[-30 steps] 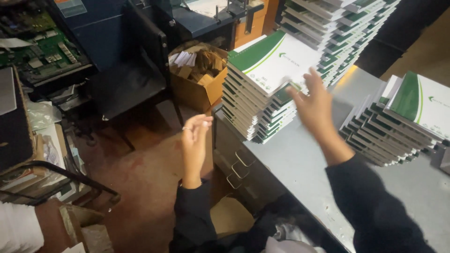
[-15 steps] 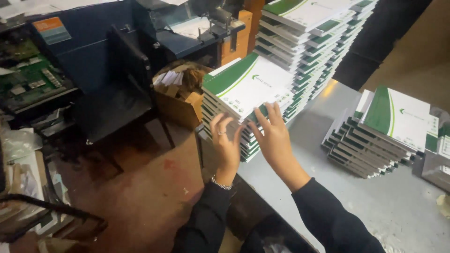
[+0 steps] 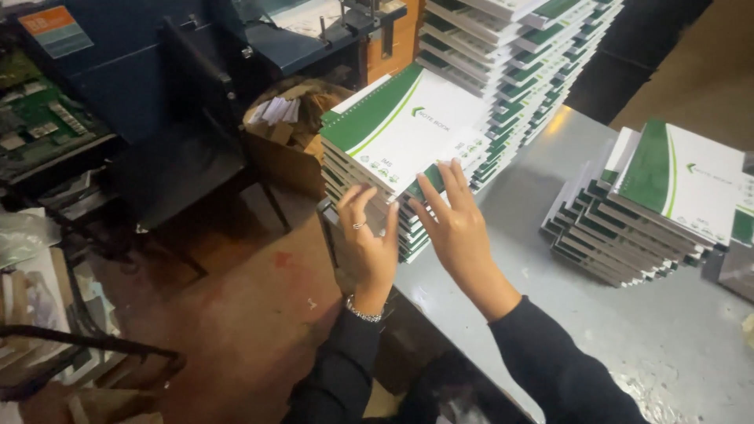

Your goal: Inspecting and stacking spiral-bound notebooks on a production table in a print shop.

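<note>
Both hands sit at the centre of the frame against a stack of green-and-white notebooks [image 3: 400,153] that stands at the near edge of a grey metal counter [image 3: 628,338]. The left hand [image 3: 367,239], wearing a ring and a bracelet, has its fingers spread and laid flat against the stack's side edge; it grips nothing. The right hand [image 3: 455,228] is also spread wide, its fingertips touching the lower corner of the top cover, with nothing pinched between them. A taller pile of the same notebooks [image 3: 510,63] rises just behind in the upper middle of the frame, and a slanted, fanned pile [image 3: 652,204] lies well apart at the right. At upper centre-left, beyond the counter's edge, a cardboard box of paper scraps [image 3: 287,129] stands on the floor beside a dark blue machine [image 3: 149,78].
</note>
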